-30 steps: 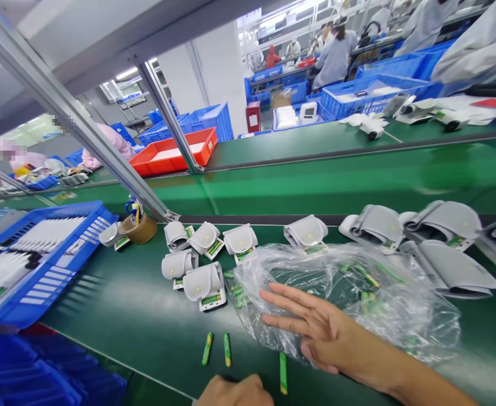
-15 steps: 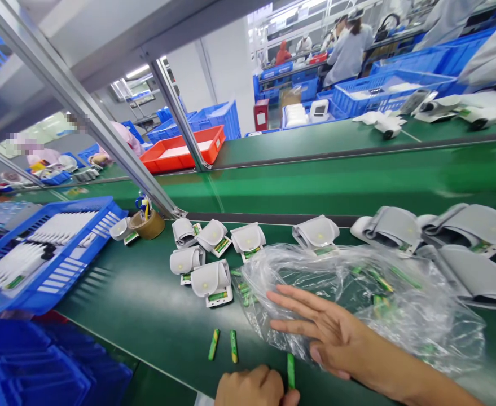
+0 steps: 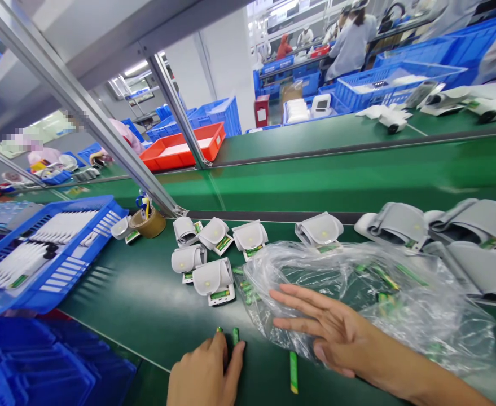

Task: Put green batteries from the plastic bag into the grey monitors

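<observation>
My left hand (image 3: 205, 372) is at the near edge of the green belt. Its fingers and thumb close around two green batteries (image 3: 234, 336) lying on the belt; only the batteries' far tips show. My right hand (image 3: 330, 330) lies flat with fingers spread on a crumpled clear plastic bag (image 3: 400, 304) that holds more green batteries. A third loose battery (image 3: 293, 372) lies on the belt between my hands. Just beyond, several small grey cuffed devices (image 3: 213, 277) with green labels sit in a cluster.
A blue basket (image 3: 61, 265) of white parts stands at the left, with a tape roll (image 3: 148, 224) behind it. Larger grey cuffs (image 3: 400, 225) lie at the right. A slanted metal frame post (image 3: 104, 141) rises from the belt's far edge. Other workers, a red tray and blue crates are beyond.
My left hand has moved left and forward from beside the single battery onto the two batteries. My right hand has stayed flat on the bag. The view shifted slightly.
</observation>
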`<state>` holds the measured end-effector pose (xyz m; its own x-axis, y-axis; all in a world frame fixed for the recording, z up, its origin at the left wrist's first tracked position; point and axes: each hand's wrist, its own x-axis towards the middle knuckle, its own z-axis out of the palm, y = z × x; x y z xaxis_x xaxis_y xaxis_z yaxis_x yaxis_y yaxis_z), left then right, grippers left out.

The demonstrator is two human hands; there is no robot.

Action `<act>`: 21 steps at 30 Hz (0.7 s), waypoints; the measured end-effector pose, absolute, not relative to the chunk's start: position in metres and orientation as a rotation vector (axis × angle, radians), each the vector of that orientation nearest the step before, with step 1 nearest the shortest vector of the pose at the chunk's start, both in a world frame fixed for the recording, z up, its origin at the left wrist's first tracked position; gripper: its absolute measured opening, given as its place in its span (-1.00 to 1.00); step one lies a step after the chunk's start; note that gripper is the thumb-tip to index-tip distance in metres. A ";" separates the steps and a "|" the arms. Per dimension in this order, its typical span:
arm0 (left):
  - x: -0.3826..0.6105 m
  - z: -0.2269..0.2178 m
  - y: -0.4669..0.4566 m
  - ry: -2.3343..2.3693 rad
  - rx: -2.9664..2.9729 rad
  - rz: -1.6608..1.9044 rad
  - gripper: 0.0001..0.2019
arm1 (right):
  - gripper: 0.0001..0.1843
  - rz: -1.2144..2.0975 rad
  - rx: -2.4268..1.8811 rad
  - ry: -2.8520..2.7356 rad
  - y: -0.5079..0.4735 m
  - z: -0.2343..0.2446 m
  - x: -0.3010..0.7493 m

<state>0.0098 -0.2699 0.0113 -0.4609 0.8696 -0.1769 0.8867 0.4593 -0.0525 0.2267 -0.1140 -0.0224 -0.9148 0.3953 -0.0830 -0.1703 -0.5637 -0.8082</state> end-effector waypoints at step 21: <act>0.019 0.011 -0.249 1.587 1.191 -0.227 -0.64 | -0.35 2.492 -0.400 -1.296 -0.114 -0.022 0.227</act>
